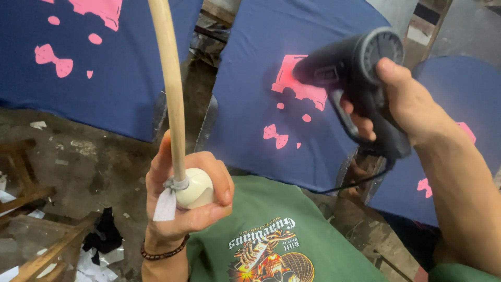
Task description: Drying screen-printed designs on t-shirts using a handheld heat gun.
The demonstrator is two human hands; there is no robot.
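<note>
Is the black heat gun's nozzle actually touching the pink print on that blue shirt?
Cannot tell. In the head view the heat gun, held in the right hand, overlaps the pink print on the blue shirt, hiding any gap or contact.

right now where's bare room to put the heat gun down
Bare patches: the lower part of the middle navy shirt, below its pink prints, and the left navy shirt right of its bows. Crowded: the gap between them, crossed by the wooden stick in the left hand, and where the right hand holds the heat gun.
</note>
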